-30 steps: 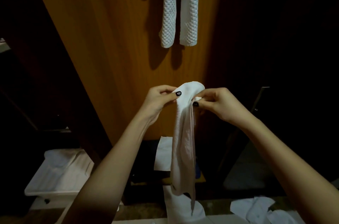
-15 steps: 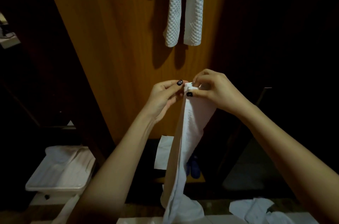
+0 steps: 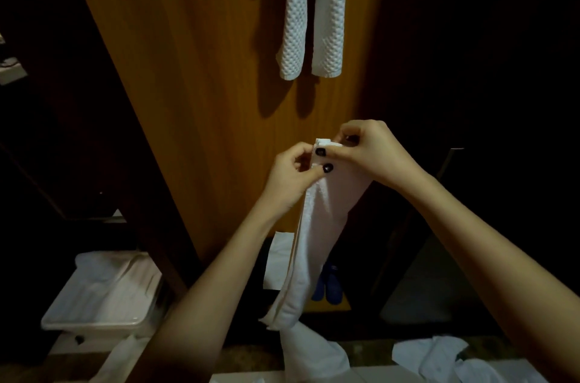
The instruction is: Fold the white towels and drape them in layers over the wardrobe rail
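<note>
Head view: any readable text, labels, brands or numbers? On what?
None readable.
The white towel pinched by the left hand and the right hand: no print shows.
The hanging waffle-weave cloth: plain.
The white bin: plain.
The blue item: too dark to tell.

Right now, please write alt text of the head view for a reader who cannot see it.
The left hand and right hand pinch the top of a folded white towel that hangs down before a wooden panel. A white waffle cloth hangs higher up; loose white cloths lie below.
</note>
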Demonstrator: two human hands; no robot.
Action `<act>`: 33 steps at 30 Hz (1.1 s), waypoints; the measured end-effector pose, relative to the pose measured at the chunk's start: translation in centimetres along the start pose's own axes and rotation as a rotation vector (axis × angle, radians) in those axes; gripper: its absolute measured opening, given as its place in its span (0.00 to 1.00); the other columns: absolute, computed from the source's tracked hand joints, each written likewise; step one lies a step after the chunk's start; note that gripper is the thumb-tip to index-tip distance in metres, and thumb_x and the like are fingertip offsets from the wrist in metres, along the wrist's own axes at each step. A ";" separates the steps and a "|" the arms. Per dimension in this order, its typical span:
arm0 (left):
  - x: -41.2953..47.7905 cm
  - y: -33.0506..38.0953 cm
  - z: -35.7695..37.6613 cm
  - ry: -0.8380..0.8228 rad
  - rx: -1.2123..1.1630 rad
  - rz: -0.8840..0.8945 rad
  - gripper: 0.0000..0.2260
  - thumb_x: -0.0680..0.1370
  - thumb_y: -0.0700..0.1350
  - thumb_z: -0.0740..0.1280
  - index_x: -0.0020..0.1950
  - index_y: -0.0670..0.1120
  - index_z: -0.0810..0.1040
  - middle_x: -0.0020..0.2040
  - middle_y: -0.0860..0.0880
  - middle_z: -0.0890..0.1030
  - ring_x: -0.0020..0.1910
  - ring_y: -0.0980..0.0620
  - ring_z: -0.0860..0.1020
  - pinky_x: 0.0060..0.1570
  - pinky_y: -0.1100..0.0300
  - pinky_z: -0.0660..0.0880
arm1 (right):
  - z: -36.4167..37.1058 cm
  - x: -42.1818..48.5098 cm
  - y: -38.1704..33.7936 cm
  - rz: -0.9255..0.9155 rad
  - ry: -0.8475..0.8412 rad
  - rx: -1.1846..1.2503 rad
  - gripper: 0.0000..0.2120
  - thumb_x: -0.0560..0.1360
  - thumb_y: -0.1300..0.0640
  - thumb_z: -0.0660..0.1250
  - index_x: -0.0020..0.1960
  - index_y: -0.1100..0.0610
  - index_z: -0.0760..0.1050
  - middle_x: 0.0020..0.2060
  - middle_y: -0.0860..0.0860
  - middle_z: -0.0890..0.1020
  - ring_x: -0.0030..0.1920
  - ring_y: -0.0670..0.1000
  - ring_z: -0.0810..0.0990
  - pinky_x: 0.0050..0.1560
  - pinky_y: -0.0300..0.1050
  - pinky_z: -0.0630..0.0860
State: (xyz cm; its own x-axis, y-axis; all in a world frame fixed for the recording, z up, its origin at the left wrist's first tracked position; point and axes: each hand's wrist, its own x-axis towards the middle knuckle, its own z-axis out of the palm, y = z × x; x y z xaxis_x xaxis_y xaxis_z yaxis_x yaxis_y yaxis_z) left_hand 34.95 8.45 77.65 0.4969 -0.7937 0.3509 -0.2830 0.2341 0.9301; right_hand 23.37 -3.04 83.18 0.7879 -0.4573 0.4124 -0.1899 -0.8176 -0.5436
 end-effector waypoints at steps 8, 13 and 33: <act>1.6 -1.3 -1.4 0.097 -0.175 -0.085 0.05 0.76 0.36 0.69 0.44 0.45 0.79 0.43 0.49 0.80 0.47 0.51 0.77 0.51 0.53 0.73 | -2.2 -1.6 3.5 0.058 -0.140 0.023 0.09 0.74 0.51 0.72 0.47 0.56 0.78 0.44 0.51 0.82 0.47 0.51 0.80 0.49 0.47 0.74; 1.6 -1.8 -1.9 0.096 -0.066 -0.012 0.08 0.77 0.36 0.68 0.42 0.47 0.74 0.41 0.52 0.77 0.43 0.58 0.75 0.45 0.61 0.71 | -1.2 -1.3 2.9 -0.005 -0.094 0.042 0.15 0.75 0.50 0.70 0.43 0.63 0.74 0.38 0.57 0.80 0.39 0.55 0.78 0.41 0.56 0.74; 2.9 0.2 -1.8 -0.043 -0.188 -0.068 0.05 0.76 0.39 0.69 0.51 0.47 0.78 0.47 0.51 0.83 0.45 0.56 0.82 0.45 0.62 0.78 | 0.9 -0.4 1.9 0.252 0.120 0.792 0.11 0.76 0.61 0.69 0.59 0.61 0.79 0.52 0.55 0.85 0.52 0.53 0.84 0.52 0.46 0.81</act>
State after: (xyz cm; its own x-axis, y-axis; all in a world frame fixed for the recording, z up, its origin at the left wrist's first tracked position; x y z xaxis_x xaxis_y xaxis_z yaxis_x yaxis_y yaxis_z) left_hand 37.84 7.19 79.03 0.4734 -0.8334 0.2851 -0.0900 0.2762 0.9569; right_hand 23.27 -4.09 81.32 0.7008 -0.6640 0.2609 0.1513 -0.2190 -0.9639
